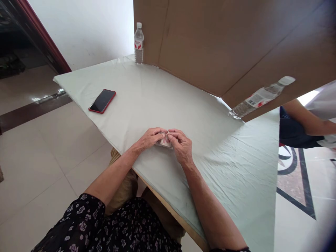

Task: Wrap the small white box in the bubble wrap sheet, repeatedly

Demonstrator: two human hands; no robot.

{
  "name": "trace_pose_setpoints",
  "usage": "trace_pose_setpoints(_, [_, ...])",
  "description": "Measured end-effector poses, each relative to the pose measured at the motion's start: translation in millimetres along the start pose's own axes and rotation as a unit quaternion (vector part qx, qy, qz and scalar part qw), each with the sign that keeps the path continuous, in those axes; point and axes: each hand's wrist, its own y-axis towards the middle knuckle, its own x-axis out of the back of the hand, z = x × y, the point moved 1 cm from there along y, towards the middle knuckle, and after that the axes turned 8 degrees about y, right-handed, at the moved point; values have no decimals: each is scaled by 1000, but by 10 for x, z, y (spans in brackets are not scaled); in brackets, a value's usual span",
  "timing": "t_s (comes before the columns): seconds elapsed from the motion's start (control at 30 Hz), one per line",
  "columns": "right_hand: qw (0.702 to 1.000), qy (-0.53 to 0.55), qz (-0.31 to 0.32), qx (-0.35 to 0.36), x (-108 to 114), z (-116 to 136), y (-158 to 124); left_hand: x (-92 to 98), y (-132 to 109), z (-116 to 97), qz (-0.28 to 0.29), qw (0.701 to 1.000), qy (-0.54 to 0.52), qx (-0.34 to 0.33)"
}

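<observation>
Both my hands meet near the front edge of a table [147, 91] covered with a pale green cloth. My left hand [150, 138] and my right hand [181, 145] have their fingers curled round a small pink-and-white paper item [165, 141], pinched between the fingertips of both. The item rests low, just over the cloth, and is mostly hidden by my fingers. I cannot make out what it is.
A red-cased phone [102, 100] lies screen-up at the table's left. One water bottle [139, 43] stands at the far corner, another [258, 98] against a large cardboard sheet [223, 42]. Another person's arm [304, 119] shows at the right. Tiled floor lies left.
</observation>
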Motion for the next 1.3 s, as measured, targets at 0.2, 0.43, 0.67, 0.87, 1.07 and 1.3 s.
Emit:
trace_pose_setpoints(0.2, [999, -21, 20, 16, 39, -27, 2, 7, -25, -21, 14, 1000, 12, -11])
trace_pose_setpoints(0.43, [966, -198, 45, 158, 69, -10, -27, 3, -34, -94, 14, 1000, 3, -17])
trace_pose_setpoints(0.67, [960, -200, 20, 194, 148, 32, -71, -13, -7, -33, -12, 1000, -11, 17])
trace_pose_setpoints(0.87, [990, -114, 74, 47, 299, -73, 27, -10, -8, -11, -15, 999, -18, 35])
trace_pose_setpoints(1.07, [981, -118, 153, 8, 266, -146, 33, -24, 1, 9, -17, 1000, -15, 12])
trace_pose_setpoints(1.3, [978, -129, 154, 53, 262, -111, 28, -37, 13, 39, -41, 999, 4, -26])
